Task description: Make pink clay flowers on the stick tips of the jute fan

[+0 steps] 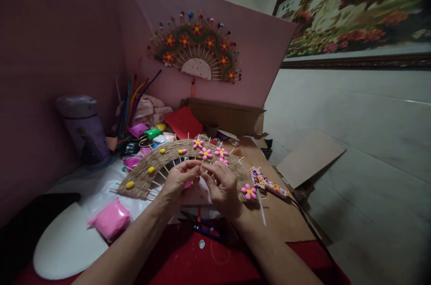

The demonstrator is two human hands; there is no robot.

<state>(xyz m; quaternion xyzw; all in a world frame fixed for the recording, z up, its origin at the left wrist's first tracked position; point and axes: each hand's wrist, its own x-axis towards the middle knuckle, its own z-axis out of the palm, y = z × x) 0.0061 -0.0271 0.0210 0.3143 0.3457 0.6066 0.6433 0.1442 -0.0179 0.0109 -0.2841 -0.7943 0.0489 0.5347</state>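
Observation:
My left hand point(180, 181) and my right hand point(225, 186) meet over the middle of a fan point(177, 146) wrapped in brown twine, their fingertips pinched together. A lump of pink modelling clay point(187, 183) shows under the fingers of my left hand. What lies between the fingertips is too small to make out. Pink flowers with yellow centres, one a clay flower point(248, 191), sit on the fan's right part. Yellow clay ovals point(151, 170) dot its left part, one with a pink petal beside it. Thin sticks jut from the fan's edges.
A pink clay packet point(111, 218) lies left, by a white rounded board point(69, 244). Behind stand a purple tumbler point(85, 134) and more clay packets. Blue-handled scissors point(207, 230) lie in front; a glue gun point(271, 185) rests right on cardboard point(286, 220). A finished fan point(197, 67) hangs behind.

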